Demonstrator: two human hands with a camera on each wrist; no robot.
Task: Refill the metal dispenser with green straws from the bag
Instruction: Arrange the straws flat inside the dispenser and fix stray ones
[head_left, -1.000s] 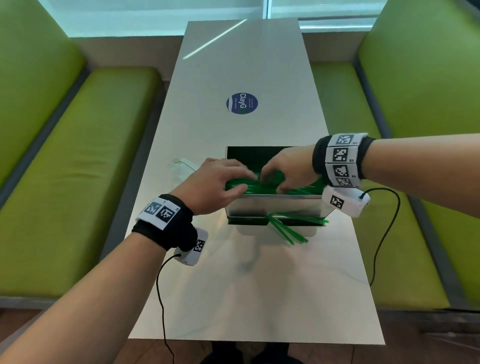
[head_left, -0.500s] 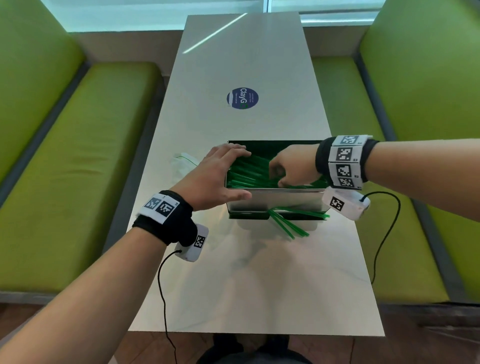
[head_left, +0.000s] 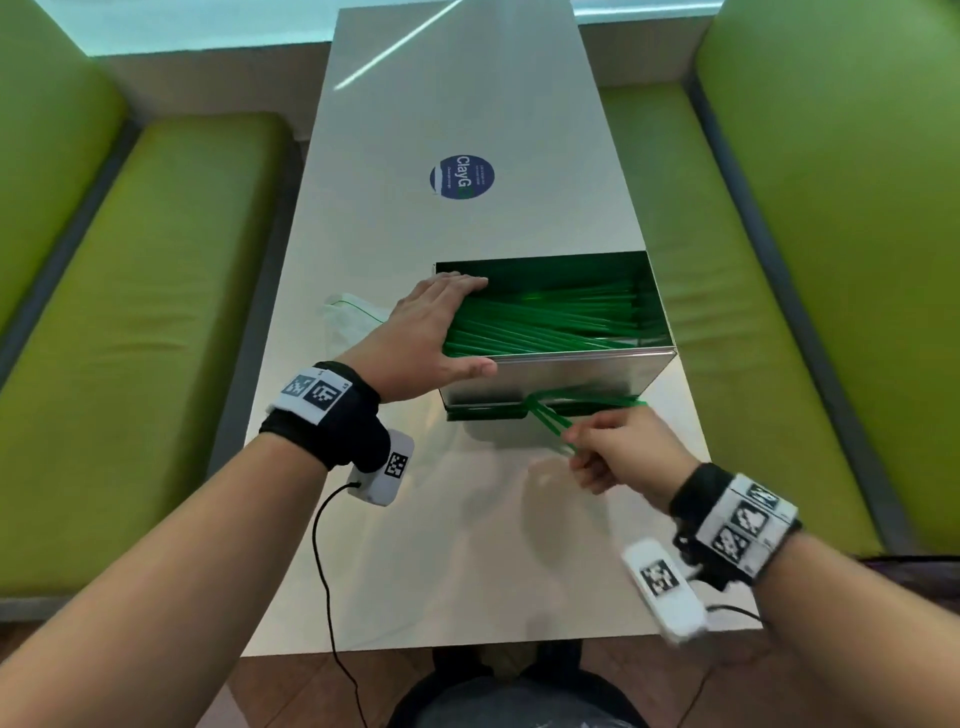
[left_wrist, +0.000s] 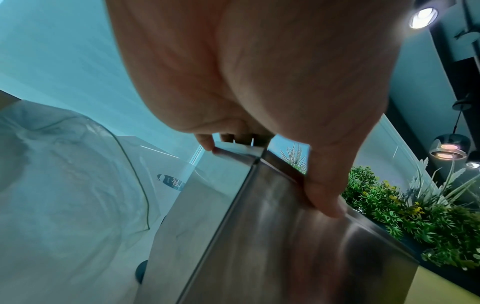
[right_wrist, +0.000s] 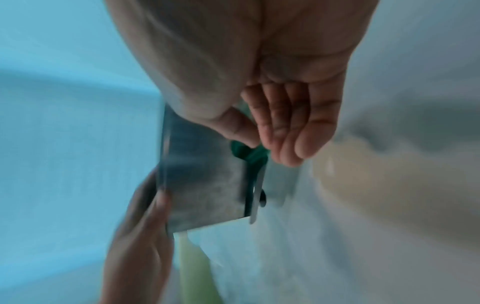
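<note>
The open-topped metal dispenser (head_left: 556, 379) stands on the table, with many green straws (head_left: 545, 317) lying along it inside. My left hand (head_left: 431, 327) holds its left end, fingers over the top rim and thumb (left_wrist: 324, 195) on the front wall (left_wrist: 272, 236). A few straws (head_left: 550, 428) stick out of the low front slot. My right hand (head_left: 579, 457) pinches their near ends between thumb and fingers (right_wrist: 262, 144). The right wrist view is blurred. The clear plastic bag (head_left: 348, 317) lies flat just left of the dispenser, and fills the left (left_wrist: 64, 174) of the left wrist view.
A round blue sticker (head_left: 462, 176) lies farther up the pale table (head_left: 415, 545). Green benches (head_left: 145, 338) flank the table on both sides, the other (head_left: 779, 312) on the right. Black wrist cables hang over the table's near edge. Potted plants (left_wrist: 415, 216) show beyond the dispenser.
My right hand left the straws in the dispenser's top, came down to the front slot and took hold of the protruding straws. The left hand stays on the left end.
</note>
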